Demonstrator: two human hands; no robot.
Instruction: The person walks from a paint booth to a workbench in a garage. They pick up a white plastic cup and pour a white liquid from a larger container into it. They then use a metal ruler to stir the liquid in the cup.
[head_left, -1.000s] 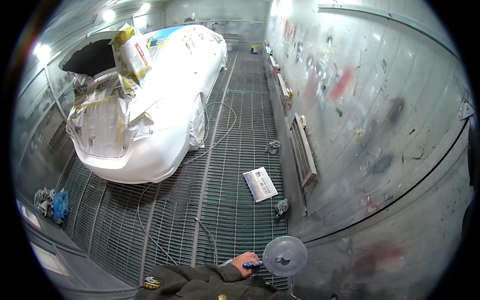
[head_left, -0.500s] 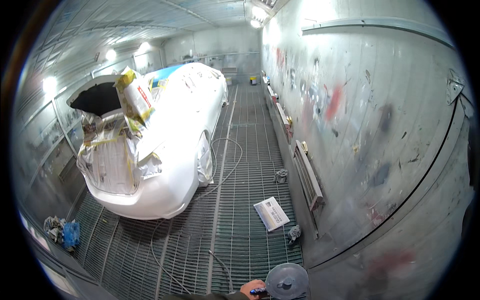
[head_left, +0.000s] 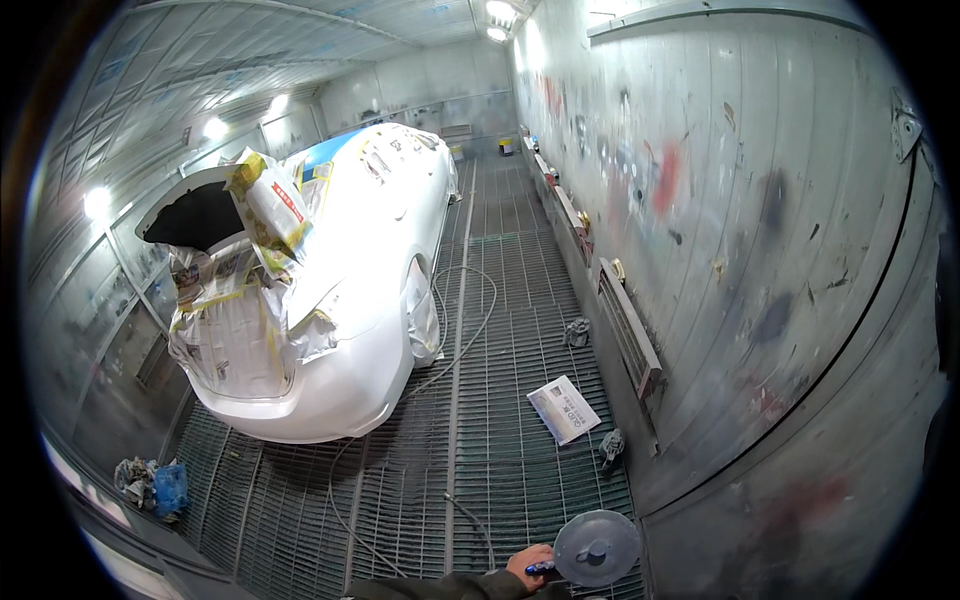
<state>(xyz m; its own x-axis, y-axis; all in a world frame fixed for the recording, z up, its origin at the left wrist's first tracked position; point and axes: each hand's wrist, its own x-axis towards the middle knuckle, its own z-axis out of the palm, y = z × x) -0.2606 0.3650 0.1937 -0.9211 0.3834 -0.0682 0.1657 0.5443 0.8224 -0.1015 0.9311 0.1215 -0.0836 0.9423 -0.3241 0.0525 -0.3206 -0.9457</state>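
Note:
At the bottom edge, my left hand (head_left: pixel 529 568) comes in from the left in a dark sleeve, its fingers closed at a dark blue part of what looks like a paint spray gun (head_left: pixel 541 568). Right beside the fingers is the gun's round translucent cup (head_left: pixel 612 570), its lid facing up with a raised cap in the middle. The rest of the gun is hidden under the cup and below the picture. My right hand does not show. Ahead on the left stands a white car (head_left: pixel 385 290), partly wrapped in masking paper (head_left: pixel 235 340).
A thin hose (head_left: pixel 480 325) loops over the grated floor (head_left: pixel 510 290). A printed flat package (head_left: pixel 563 410) and crumpled grey wads (head_left: pixel 612 447) lie by the right wall (head_left: pixel 740 400). A slatted metal piece (head_left: pixel 630 335) leans there. Blue plastic (head_left: pixel 171 490) lies at lower left.
The whole view has shifted and tilted slightly. My left hand and the cup sit a little higher and farther right, showing more of the hand. The grip looks the same.

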